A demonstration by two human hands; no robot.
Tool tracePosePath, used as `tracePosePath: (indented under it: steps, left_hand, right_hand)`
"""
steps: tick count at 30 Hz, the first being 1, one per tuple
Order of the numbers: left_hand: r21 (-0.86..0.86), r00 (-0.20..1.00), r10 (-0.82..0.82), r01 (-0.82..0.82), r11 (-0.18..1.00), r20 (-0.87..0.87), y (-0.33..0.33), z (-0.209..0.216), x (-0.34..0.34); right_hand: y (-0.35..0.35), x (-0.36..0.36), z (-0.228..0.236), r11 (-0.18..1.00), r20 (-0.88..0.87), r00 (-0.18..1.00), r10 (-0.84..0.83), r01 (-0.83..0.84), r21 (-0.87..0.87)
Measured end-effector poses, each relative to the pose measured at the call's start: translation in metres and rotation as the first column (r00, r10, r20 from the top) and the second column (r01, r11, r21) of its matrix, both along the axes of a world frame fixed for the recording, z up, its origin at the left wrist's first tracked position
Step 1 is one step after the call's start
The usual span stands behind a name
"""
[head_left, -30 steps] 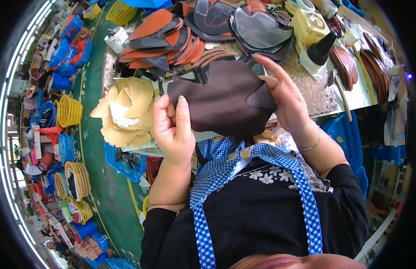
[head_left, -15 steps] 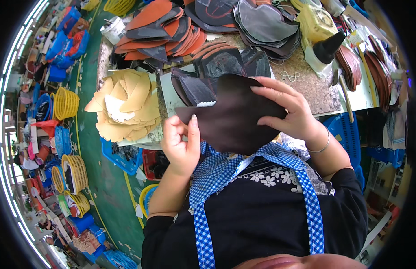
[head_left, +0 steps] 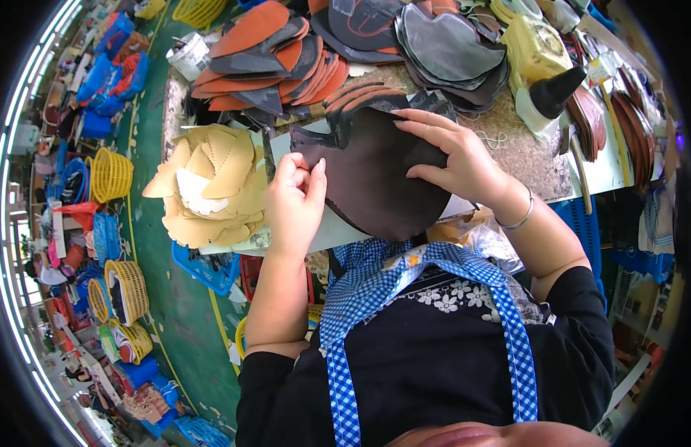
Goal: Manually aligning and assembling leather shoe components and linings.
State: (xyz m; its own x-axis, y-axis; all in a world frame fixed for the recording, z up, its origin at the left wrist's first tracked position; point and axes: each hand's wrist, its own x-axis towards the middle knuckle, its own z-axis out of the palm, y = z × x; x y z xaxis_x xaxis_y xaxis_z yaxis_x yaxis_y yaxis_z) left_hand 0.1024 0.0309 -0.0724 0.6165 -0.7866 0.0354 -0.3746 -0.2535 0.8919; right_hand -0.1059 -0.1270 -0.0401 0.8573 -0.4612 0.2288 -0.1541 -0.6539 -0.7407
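The left hand (head_left: 295,201) pinches a dark-brown leather piece (head_left: 379,182) at its left edge. The right hand (head_left: 468,158) spreads over its right side, thumb and fingers parted.

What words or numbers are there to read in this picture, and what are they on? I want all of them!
None that I can read.
Dark piece at the hands: no writing shows.
White bucket: any marks are too blurred.
Orange patch on the checked apron: too small to tell if it has words.
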Motion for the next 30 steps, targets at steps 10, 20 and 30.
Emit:
tracePosePath:
  steps: [10, 20, 30]
  left_hand:
    - [0.005, 0.535, -0.299, 0.483, 0.876, 0.79, -0.017, 0.03, -0.044]
    - [-0.122, 0.685, -0.366, 0.553, 0.824, 0.63, -0.002, 0.005, -0.036]
    - [0.182, 0.57, -0.37, 0.36, 0.915, 0.733, 0.013, 0.0, -0.021]
  right_hand:
    - [-0.001, 0.005, -0.003, 0.993, -0.018, 1.0, -0.013, 0.011, -0.118]
    - [-0.029, -0.009, 0.016, 0.783, 0.369, 0.844, -0.39, 0.515, -0.348]
    - [-0.029, 0.044, -0.009, 0.643, -0.341, 0.901, 0.267, -0.431, -0.634]
